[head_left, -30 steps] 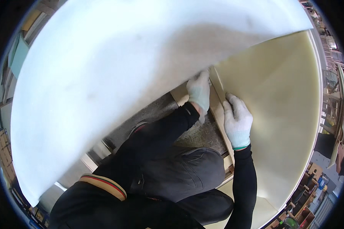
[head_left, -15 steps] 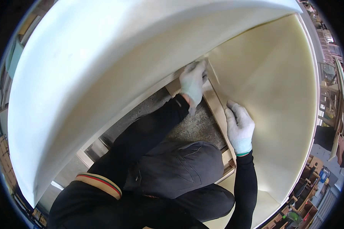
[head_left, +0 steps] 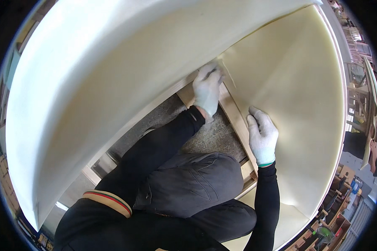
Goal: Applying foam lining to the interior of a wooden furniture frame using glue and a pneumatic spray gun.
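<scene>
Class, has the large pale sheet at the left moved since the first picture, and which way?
Yes. Against the wooden rail, the large pale sheet has its lower edge farther toward the upper left, uncovering rail hidden earlier.

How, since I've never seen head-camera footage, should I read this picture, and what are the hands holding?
There's no machine: these are a person's own hands in white knitted gloves, seen from a wide camera on their head, looking down. Its lens bends straight edges.

The left hand is slightly blurred, at the corner where a large curved off-white foam-like sheet meets a broad pale-yellow foam-like sheet. The right hand appears to rest against the yellow sheet, beside a light wooden rail. Grey floor shows below. Whether either hand grips anything isn't clear.
</scene>
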Action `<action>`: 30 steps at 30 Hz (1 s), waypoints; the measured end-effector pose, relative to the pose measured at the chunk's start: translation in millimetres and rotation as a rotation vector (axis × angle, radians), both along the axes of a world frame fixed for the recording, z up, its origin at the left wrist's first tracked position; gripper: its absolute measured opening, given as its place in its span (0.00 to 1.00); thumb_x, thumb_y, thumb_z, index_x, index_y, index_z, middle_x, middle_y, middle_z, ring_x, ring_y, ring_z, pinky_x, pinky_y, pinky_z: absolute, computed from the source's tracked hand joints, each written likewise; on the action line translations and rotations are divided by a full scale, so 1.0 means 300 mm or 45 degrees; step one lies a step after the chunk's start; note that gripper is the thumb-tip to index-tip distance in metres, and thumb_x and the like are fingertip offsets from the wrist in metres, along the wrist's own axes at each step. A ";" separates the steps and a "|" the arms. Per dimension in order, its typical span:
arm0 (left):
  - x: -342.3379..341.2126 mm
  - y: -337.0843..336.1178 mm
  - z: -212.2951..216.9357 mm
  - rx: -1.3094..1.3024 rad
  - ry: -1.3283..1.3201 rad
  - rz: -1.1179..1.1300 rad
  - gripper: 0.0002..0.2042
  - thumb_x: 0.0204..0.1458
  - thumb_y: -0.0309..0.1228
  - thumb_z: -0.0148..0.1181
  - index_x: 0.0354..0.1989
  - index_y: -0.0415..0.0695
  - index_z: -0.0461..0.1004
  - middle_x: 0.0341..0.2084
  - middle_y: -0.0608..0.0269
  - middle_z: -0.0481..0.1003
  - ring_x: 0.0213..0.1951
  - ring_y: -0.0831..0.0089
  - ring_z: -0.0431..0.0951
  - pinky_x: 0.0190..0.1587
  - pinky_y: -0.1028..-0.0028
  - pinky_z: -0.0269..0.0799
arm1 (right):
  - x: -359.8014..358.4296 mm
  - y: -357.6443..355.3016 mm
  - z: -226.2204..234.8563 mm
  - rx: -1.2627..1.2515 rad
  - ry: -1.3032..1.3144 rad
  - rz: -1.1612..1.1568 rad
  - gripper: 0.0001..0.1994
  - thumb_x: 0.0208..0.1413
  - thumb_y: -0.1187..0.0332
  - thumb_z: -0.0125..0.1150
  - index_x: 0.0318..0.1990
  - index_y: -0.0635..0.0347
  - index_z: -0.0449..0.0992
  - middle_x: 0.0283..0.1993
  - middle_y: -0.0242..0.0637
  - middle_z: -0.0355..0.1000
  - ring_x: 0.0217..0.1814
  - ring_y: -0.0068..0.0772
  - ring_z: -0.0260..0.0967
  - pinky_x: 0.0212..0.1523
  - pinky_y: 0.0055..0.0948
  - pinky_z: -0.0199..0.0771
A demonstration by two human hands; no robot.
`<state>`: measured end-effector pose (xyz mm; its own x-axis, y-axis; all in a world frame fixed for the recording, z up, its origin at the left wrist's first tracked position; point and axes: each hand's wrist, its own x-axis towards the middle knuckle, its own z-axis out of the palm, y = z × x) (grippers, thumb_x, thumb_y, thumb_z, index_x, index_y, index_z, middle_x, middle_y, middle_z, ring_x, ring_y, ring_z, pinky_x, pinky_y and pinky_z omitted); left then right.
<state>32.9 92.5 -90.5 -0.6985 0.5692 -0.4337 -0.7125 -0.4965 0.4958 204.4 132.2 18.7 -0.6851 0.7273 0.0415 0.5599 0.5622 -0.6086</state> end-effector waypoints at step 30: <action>0.026 -0.073 -0.137 -0.576 1.198 -0.335 0.39 0.49 0.14 0.47 0.75 0.29 0.47 0.72 0.35 0.56 0.74 0.50 0.56 0.75 0.65 0.49 | 0.033 0.030 -0.022 0.009 -0.087 0.145 0.11 0.57 0.70 0.66 0.47 0.59 0.80 0.44 0.45 0.78 0.43 0.51 0.78 0.44 0.39 0.79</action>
